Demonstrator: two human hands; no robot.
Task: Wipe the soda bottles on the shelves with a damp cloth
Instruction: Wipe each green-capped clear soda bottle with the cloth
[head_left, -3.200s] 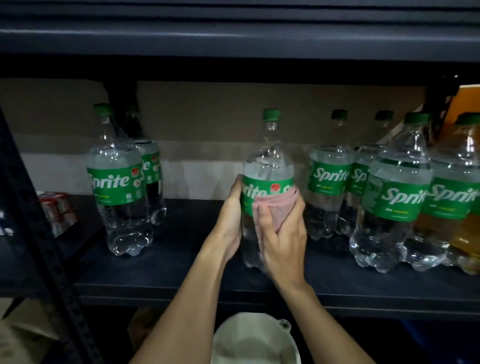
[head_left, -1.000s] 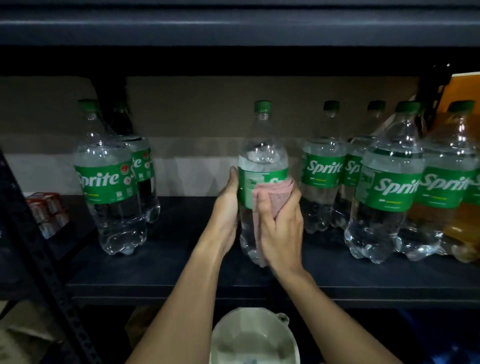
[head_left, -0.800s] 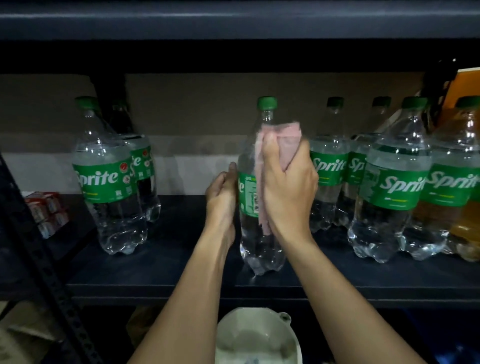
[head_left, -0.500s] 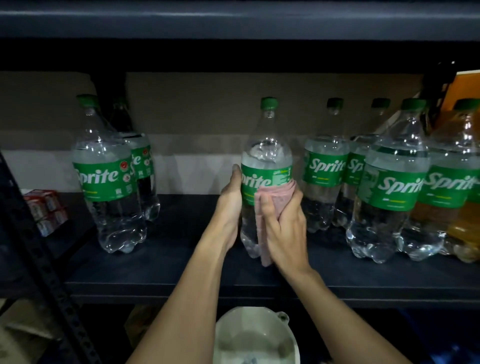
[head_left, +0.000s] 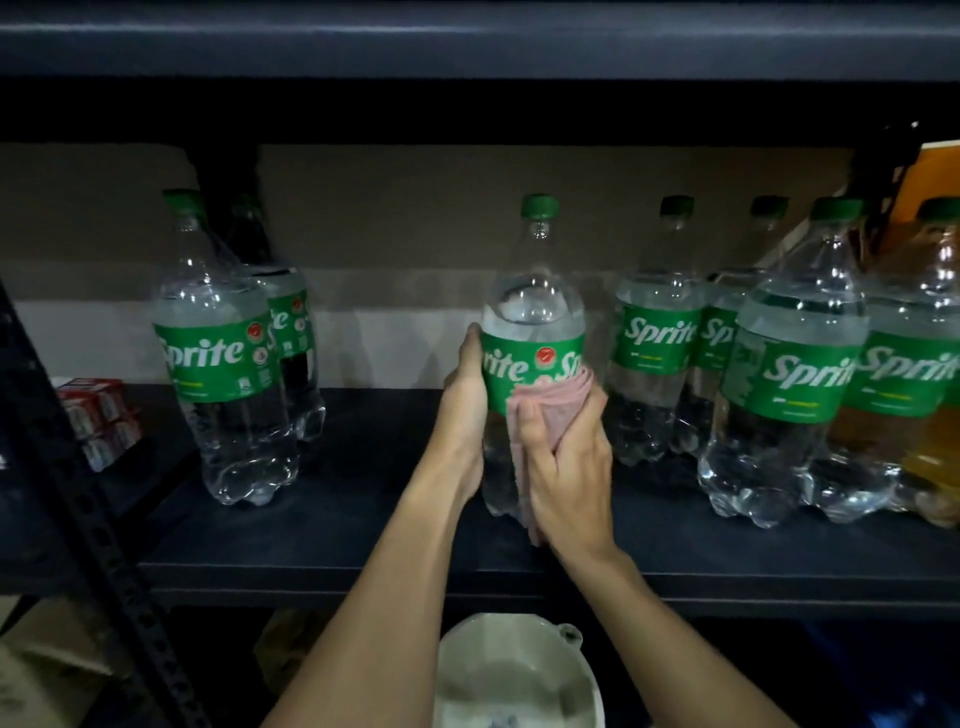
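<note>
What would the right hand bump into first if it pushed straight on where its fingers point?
The right hand presses the pink cloth against the middle Sprite bottle, so that bottle likely comes first, right behind the cloth.

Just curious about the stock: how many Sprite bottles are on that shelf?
7 bottles. Two at left, front and behind; one in the middle, held by the left hand, the right hand pressing a cloth on it; four at right. More may hide behind.
</note>
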